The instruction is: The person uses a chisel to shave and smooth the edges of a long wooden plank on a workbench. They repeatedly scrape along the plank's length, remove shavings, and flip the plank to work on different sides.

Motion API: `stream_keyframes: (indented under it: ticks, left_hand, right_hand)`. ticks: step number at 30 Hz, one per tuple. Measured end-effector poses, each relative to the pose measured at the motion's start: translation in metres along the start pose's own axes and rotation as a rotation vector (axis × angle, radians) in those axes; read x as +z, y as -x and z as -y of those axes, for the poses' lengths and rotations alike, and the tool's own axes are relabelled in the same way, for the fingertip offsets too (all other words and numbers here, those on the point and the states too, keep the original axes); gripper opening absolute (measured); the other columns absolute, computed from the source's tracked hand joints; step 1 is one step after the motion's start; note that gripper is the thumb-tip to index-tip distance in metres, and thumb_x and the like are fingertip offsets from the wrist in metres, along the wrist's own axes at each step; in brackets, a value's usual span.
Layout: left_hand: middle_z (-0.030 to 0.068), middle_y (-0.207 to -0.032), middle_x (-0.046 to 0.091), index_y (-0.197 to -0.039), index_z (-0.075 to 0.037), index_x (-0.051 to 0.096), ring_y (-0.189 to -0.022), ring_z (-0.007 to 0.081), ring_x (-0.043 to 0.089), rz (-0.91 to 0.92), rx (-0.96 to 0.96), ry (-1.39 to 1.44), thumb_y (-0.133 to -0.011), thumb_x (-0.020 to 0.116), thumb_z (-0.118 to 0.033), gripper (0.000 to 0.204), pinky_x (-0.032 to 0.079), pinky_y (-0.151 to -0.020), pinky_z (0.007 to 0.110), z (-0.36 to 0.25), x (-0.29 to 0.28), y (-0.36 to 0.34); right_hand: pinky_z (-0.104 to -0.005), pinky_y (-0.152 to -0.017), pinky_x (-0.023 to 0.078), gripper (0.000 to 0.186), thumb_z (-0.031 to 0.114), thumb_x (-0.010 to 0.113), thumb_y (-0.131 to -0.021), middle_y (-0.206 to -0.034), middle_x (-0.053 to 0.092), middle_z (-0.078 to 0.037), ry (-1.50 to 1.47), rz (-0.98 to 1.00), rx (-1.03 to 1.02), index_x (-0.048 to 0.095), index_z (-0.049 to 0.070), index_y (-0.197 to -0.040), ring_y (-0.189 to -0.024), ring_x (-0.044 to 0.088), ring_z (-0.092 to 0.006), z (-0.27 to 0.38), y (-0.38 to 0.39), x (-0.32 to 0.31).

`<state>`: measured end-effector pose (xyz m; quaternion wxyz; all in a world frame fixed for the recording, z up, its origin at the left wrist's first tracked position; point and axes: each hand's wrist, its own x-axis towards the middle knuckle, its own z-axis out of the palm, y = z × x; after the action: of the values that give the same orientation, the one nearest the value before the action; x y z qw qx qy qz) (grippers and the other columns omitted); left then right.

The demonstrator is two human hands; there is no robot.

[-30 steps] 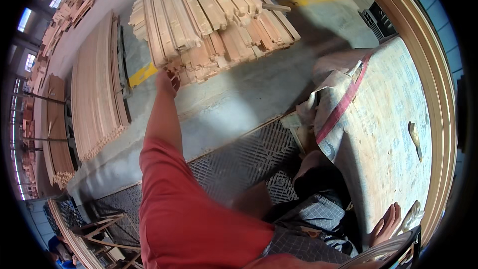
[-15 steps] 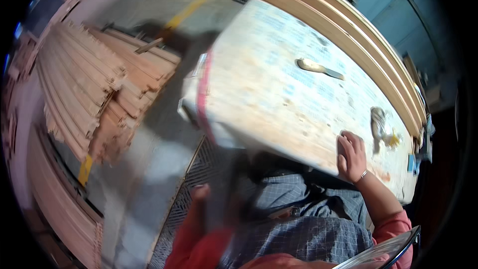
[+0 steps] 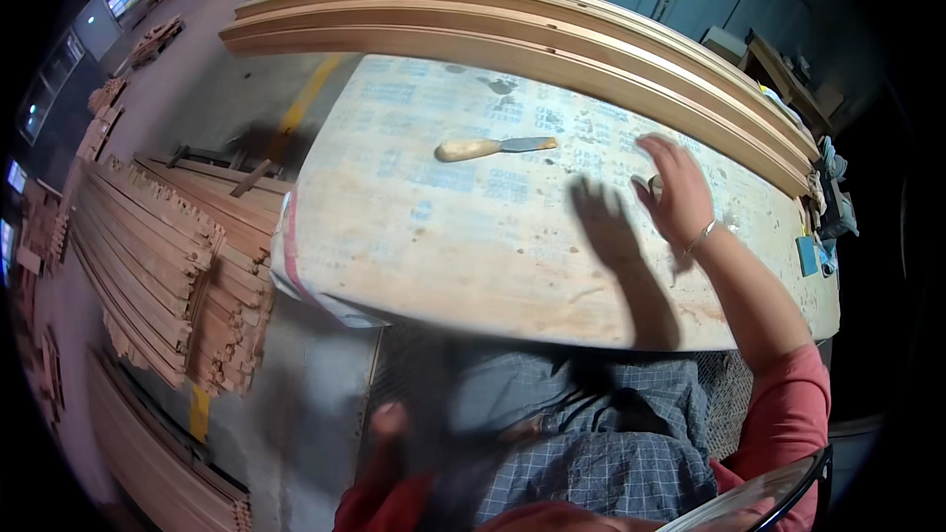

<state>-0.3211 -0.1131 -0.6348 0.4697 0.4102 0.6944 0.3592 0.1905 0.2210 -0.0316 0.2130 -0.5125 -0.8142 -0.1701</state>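
Observation:
My right hand (image 3: 676, 192) hovers over the covered worktable (image 3: 394, 266), fingers stretched out and thumb apart. Its shadow falls on the cover to the left. A small dark bit (image 3: 655, 183) shows between thumb and fingers; I cannot tell whether it is touched or lies on the table behind. A putty knife (image 3: 498, 148) with a pale wooden handle and grey blade rests left of that hand, untouched. Low down beside my dark checked apron (image 3: 601, 473), my left hand (image 3: 389, 421) hangs off the table, its fingers smeared by motion.
Long wooden profiles (image 3: 532, 39) run along the table's far edge. Stacked wooden strips (image 3: 148, 246) lie on the floor at left, with more lengths (image 3: 158, 443) nearer. A blue block (image 3: 807, 256) sits at the table's right end.
My right hand has lifted from the table's near edge and reached farther over it. The view has turned, so the putty knife now appears farther left. My left hand stays low.

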Motion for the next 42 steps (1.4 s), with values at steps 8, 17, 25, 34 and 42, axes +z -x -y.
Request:
stream_keyframes:
  ticks: [8, 17, 25, 34, 42]
  left_hand:
    - [0.0078, -0.078, 0.061, -0.078, -0.009, 0.062, -0.067, 0.0266, 0.062, 0.228, 0.052, -0.260, -0.081, 0.068, -0.019, 0.013, 0.050, -0.059, 0.040, -0.050, -0.028, 0.056]
    - [0.0192, -0.101, 0.069, -0.110, -0.007, 0.068, -0.094, 0.0346, 0.067, 0.168, -0.290, -0.794, -0.090, 0.060, -0.036, 0.036, 0.053, -0.079, 0.047, -0.185, 0.007, 0.105]
    - [0.0223, -0.117, 0.062, -0.127, -0.005, 0.058, -0.110, 0.0361, 0.060, 0.308, -0.243, -0.645, -0.092, 0.055, -0.037, 0.047, 0.047, -0.092, 0.047, -0.204, 0.010, 0.118]
    - [0.0234, -0.135, 0.054, -0.136, -0.004, 0.052, -0.126, 0.0347, 0.051, 0.345, -0.460, -0.584, -0.101, 0.044, -0.041, 0.051, 0.039, -0.106, 0.047, -0.204, 0.008, 0.121]
    - [0.0210, -0.118, 0.062, -0.120, -0.003, 0.061, -0.110, 0.0342, 0.060, 0.271, -0.288, -0.771, -0.099, 0.044, -0.029, 0.038, 0.046, -0.095, 0.047, -0.135, 0.002, 0.119]
  right_hand:
    - [-0.0418, -0.103, 0.044, 0.064, 0.025, 0.073, -0.081, -0.135, 0.054, -0.016, 0.217, 0.141, 0.432, 0.048, 0.008, -0.137, -0.122, 0.052, -0.0352, -0.180, -0.040, 0.022]
    - [-0.0476, -0.106, 0.040, 0.078, 0.040, 0.078, -0.075, -0.146, 0.045, -0.008, 0.321, 0.278, 0.423, 0.044, 0.019, -0.142, -0.130, 0.047, -0.0296, -0.229, -0.043, 0.058]
    - [-0.0424, -0.097, 0.044, 0.053, 0.036, 0.076, -0.079, -0.120, 0.057, -0.012, 0.188, -0.093, 0.245, 0.060, 0.012, -0.123, -0.110, 0.055, -0.0327, -0.267, -0.042, 0.066]
    - [-0.0535, -0.109, 0.035, 0.063, 0.056, 0.065, -0.084, -0.143, 0.047, -0.004, 0.247, 0.262, 0.613, 0.051, 0.029, -0.139, -0.134, 0.045, -0.0262, -0.318, -0.079, 0.043]
    - [-0.0408, -0.092, 0.047, 0.055, 0.042, 0.078, -0.074, -0.112, 0.058, -0.009, 0.386, 0.129, 0.486, 0.060, 0.022, -0.122, -0.110, 0.055, -0.0306, -0.334, -0.084, 0.048]
